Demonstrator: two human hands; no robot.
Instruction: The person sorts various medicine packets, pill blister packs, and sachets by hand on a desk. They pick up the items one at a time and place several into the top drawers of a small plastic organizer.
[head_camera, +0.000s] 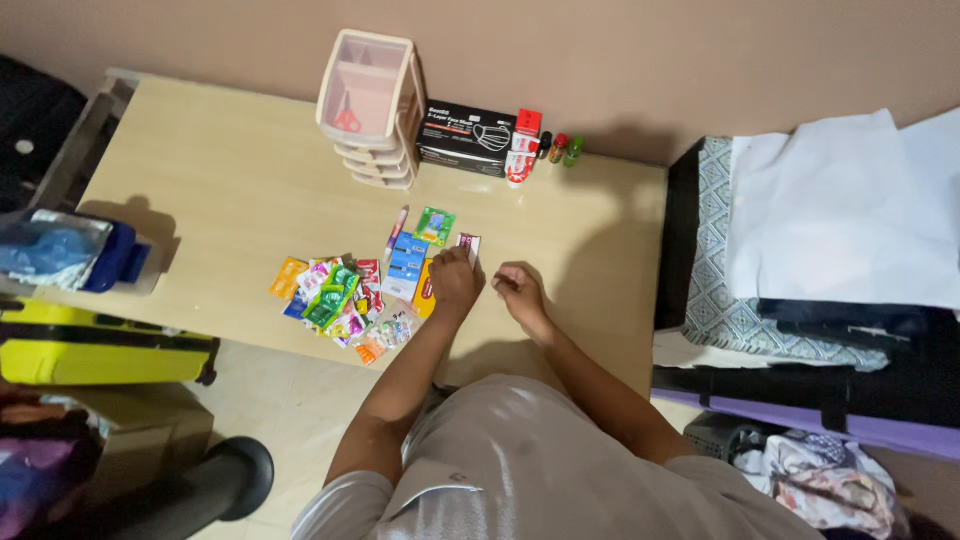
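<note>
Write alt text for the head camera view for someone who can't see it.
A person's left hand holds a small sachet beside a pile of colourful packets on a wooden table, the right hand resting nearby. A pink drawer unit stands at the back.

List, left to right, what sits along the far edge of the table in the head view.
Pink drawer unit → black box of face masks → red-and-white tube → small red-capped bottle → small green bottle.

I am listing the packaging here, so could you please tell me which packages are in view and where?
Black rectangular box: table's back edge, beside the pink drawers.
Colourful sachet pile: front, left of the hands.
Blue flat packet: beside the left hand.
Green square packet: behind it.
</note>
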